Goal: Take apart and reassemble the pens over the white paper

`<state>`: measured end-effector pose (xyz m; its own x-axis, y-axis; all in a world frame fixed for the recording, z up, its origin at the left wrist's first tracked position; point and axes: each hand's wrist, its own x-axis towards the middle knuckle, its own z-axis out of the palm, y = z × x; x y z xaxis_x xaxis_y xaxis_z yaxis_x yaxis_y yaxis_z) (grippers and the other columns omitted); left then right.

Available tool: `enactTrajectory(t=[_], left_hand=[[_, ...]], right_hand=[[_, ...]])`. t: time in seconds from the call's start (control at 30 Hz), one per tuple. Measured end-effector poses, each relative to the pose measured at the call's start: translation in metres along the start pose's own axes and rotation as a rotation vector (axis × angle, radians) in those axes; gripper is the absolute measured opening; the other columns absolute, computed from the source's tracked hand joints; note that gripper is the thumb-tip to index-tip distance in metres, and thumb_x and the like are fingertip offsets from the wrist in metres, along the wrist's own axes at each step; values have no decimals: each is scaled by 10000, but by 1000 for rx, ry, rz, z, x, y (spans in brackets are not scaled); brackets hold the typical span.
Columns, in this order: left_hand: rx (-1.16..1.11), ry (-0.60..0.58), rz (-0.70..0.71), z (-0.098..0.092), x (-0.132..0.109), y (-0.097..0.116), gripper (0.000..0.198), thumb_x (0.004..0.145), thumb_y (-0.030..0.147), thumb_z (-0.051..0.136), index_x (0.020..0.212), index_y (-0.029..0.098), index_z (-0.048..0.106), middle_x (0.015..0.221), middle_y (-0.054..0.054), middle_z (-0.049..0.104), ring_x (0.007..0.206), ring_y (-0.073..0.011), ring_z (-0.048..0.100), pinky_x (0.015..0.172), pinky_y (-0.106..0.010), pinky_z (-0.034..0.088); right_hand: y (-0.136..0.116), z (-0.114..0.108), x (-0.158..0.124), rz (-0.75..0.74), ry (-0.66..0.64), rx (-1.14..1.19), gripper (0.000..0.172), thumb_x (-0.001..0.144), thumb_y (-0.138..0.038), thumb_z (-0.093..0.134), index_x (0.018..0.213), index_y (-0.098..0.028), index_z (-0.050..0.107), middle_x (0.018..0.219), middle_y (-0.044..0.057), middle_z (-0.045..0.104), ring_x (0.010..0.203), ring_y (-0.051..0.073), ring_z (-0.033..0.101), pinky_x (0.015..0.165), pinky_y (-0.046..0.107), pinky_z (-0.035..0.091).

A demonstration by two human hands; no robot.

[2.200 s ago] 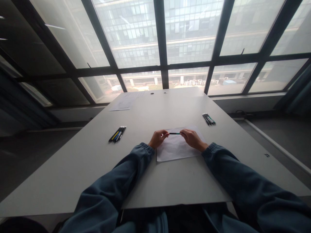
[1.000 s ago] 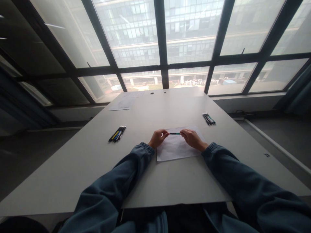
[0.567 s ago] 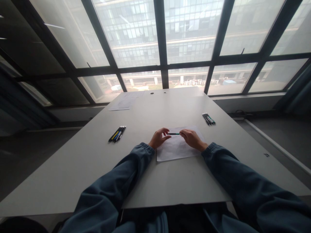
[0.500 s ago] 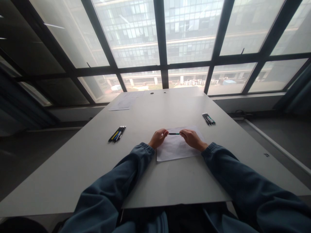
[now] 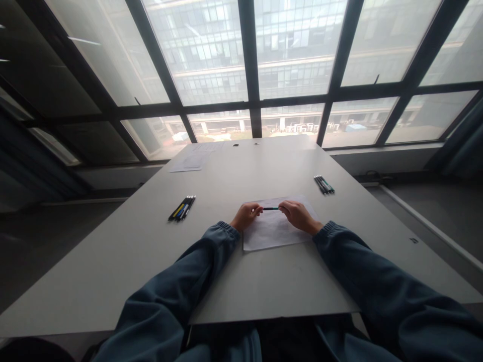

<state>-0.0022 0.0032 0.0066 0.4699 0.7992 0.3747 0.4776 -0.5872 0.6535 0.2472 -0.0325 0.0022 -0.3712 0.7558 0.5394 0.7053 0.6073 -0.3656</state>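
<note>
Left hand [image 5: 247, 216] regripped pen [image 5: 270, 208]; right hand [image 5: 300, 216] holding.

Both ends of the pen [image 5: 270, 208] are buried in the grip of the left hand [image 5: 246, 216] and the right hand [image 5: 300, 216]. Only its dark middle shows, so tip and cap cannot be told apart. The hands cover the far part of the sheet [image 5: 275, 234], and any marks on it are too faint to make out. The left pen bunch [image 5: 182, 207] and the right pen bunch [image 5: 324, 184] are too small to count surely. Print on the far paper [image 5: 194, 161] is unreadable. Both sleeves [image 5: 377, 281] are cut off at the bottom edge.
</note>
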Motion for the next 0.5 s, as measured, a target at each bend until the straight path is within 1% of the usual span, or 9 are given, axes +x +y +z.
enactTrajectory(t=[0.17,0.27,0.33,0.43,0.5], left_hand=[[-16,65,36,1,0,0,243,863,399,638,849,171,719,809,-45,734,714,-156,623,676,-274,481],[-16,105,54,2,0,2,200,851,371,657,847,183,725,814,-45,735,723,-156,627,688,-284,493],[-24,104,57,1,-1,2,203,850,379,660,863,187,726,820,-45,731,735,-158,631,686,-283,494],[-38,76,45,1,0,0,281,844,435,671,965,186,718,841,-42,724,747,-155,635,672,-267,483],[-25,58,21,1,0,-1,338,885,484,610,964,174,718,815,-37,712,720,-147,621,649,-252,464]], right_hand=[[2,1,0,-1,-4,-8,218,991,-260,479,891,-198,663,822,49,705,731,167,613,699,258,403],[2,2,-1,-3,-13,-14,239,993,-263,469,865,-201,662,786,41,695,694,163,599,685,260,395],[2,2,0,0,-15,-17,245,995,-270,467,861,-201,660,774,39,691,683,162,594,681,260,393],[0,0,0,5,-8,-11,246,996,-275,467,865,-200,662,774,42,691,686,162,594,684,259,395],[-1,-1,1,4,-5,-7,242,994,-269,470,869,-198,664,779,46,693,697,164,598,690,261,396]])
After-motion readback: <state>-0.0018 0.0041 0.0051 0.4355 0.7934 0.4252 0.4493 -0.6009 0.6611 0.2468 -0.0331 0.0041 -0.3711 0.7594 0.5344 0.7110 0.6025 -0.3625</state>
